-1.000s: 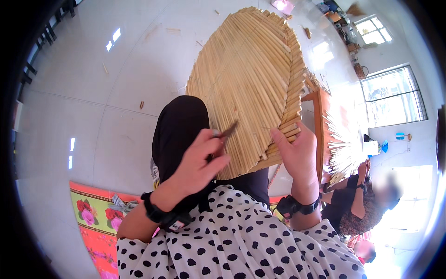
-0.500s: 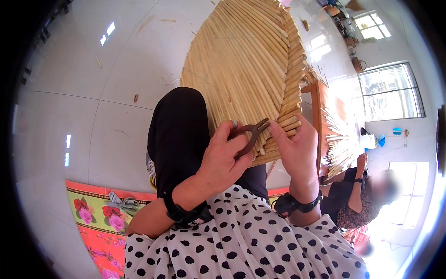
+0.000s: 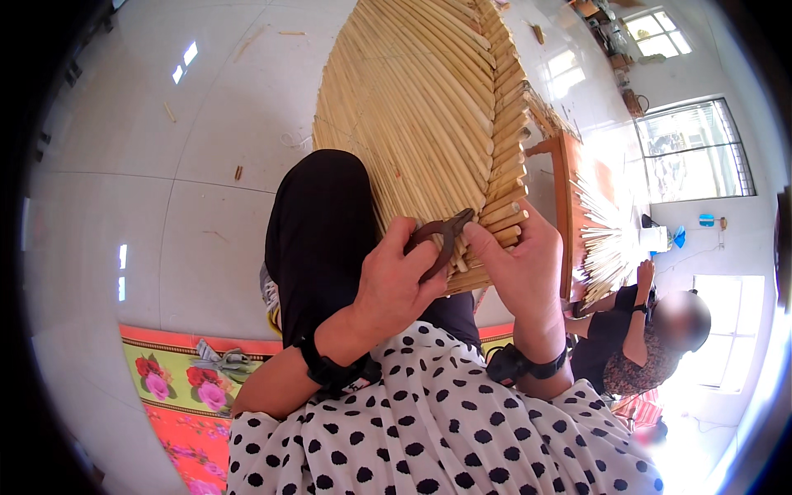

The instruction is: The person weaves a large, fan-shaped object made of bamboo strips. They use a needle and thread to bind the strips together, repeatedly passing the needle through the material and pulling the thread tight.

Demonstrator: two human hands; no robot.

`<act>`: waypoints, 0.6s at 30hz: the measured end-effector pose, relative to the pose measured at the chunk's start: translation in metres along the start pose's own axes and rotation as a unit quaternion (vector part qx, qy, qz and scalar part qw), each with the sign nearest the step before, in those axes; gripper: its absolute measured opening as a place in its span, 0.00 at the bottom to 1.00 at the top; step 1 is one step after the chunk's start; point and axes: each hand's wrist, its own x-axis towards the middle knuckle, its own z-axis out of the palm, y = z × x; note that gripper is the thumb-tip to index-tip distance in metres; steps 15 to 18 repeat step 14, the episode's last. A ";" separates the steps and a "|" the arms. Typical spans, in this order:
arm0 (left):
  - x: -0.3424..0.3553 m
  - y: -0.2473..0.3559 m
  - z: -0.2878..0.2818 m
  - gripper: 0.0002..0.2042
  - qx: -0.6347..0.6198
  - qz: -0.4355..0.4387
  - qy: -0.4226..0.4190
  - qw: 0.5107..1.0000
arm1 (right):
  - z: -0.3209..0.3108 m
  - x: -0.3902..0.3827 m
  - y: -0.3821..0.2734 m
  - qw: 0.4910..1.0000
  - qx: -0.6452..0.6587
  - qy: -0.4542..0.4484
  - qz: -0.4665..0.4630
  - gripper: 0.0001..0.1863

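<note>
Bamboo-strip mat [image 3: 429,107], tan, gripped by both hands [image 3: 528,264], pliers [image 3: 441,239] biting.

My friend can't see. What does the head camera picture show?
A person's left hand grips dark metal pliers at the edge of a big woven panel of tan bamboo strips, while the right hand steadies that edge. Below lie a white tiled floor and a flowered mat.

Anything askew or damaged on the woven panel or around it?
Nothing broken. The woven panel ends in uneven strip ends at its right edge, where the left hand holds pliers. A few loose scraps lie on the tile floor.
</note>
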 end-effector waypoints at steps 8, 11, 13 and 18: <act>0.002 0.003 0.003 0.09 0.012 0.020 0.023 0.999 | 0.007 -0.003 0.008 0.996 -0.058 0.061 -0.038 0.11; 0.001 0.003 0.003 0.08 0.011 0.015 0.018 1.000 | 0.005 -0.004 0.006 0.994 -0.086 0.049 -0.039 0.11; 0.000 0.001 0.004 0.08 0.009 0.014 0.015 1.000 | 0.005 -0.005 0.006 0.994 -0.090 0.051 -0.040 0.12; 0.000 0.002 0.004 0.08 0.006 0.013 0.017 1.000 | 0.005 -0.005 0.006 0.994 -0.092 0.052 -0.040 0.12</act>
